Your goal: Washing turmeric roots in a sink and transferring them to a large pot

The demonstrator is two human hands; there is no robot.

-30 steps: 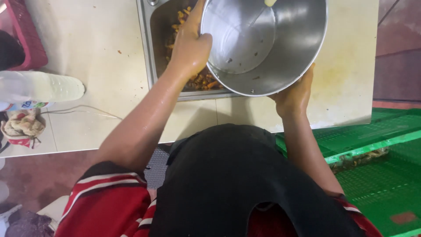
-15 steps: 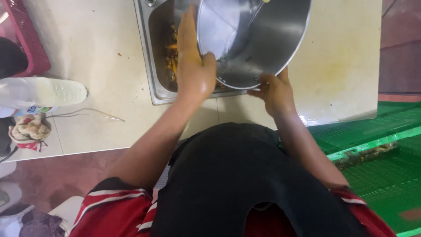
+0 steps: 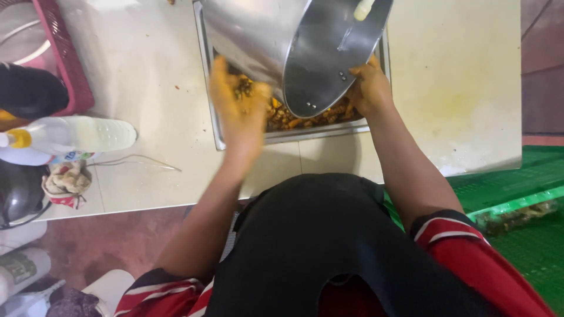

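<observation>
Steeper now, steel pot [image 3: 282,47] gripped in both hands, mouth tilted down toward food tray [image 3: 207,88].

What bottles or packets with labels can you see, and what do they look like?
Clear plastic bottle: lying on its side at the left of the white counter, yellow cap, pale liquid inside.
Label band: under that bottle, white with blue marks.
Second bottle: bottom left by the floor, whitish with a dark label, partly cut off.
No signs or screens.
</observation>
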